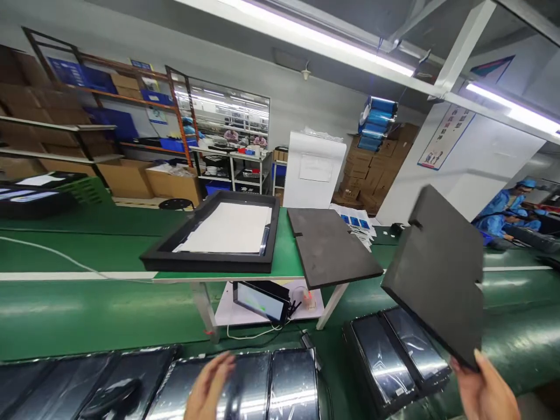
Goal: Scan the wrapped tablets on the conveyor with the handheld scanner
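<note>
My right hand [487,385] grips the lower edge of a thick black foam board [441,274], raised and tilted at the right. Notches show along its sides. My left hand [209,385] is held with fingers stretched out, slightly blurred and holding nothing, in front of film-covered dark screen panels [291,379]. On the small green-topped stand [286,256] ahead lies a black foam frame [210,265] with white sheets [230,224] inside. Beside it, a flat black foam board [332,245] overhangs the stand's front edge.
More panels [385,356] lie below the raised board. A tilted lit display [260,303] sits on the stand's lower shelf. At lower left is a black handheld device [111,396]. Green conveyor belts [109,315] run across. Co-workers in blue [503,210] are at far right.
</note>
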The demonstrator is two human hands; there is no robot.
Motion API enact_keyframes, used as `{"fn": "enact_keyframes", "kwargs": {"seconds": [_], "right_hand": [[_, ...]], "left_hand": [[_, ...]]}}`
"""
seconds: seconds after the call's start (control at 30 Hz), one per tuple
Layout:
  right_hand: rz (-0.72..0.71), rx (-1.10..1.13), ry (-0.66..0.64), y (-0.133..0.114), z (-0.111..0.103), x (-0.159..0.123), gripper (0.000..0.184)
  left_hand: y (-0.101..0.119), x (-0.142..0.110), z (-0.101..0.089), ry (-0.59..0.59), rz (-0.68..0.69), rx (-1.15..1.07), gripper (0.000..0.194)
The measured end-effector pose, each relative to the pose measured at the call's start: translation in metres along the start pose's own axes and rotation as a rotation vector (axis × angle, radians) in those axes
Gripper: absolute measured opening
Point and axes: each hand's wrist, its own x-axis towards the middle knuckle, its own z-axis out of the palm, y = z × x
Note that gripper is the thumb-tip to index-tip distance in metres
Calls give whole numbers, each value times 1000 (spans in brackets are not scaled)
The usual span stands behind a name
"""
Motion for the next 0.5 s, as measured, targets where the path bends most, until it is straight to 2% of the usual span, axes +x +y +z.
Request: {"fn": "enact_keyframes", "kwargs": {"seconds": [0.1, 0.17, 0.23, 0.3, 0.37, 0.43, 0.5], "right_hand": [[-43, 132, -142, -41, 99, 28, 40], [-17, 57, -267, -46, 155, 42, 44], [-31, -124, -364, -37, 193, 53, 44], [-112, -316, -429, -20, 216, 59, 44], [-194, -435, -459, -4, 227, 59, 48], [-254, -495, -467, 5, 234, 51, 56], [-314, -548, -481, 5, 241, 36, 67]], "left_hand": [[70, -8, 84, -323, 18, -193, 71], [104, -7, 132, -464, 51, -288, 78], [125, -2, 167, -513, 79, -318, 92], [133, 5, 189, -484, 137, -318, 101], [137, 12, 199, -438, 203, -278, 96], [141, 16, 200, -384, 260, -180, 82], [150, 17, 194, -275, 322, -40, 67]]}}
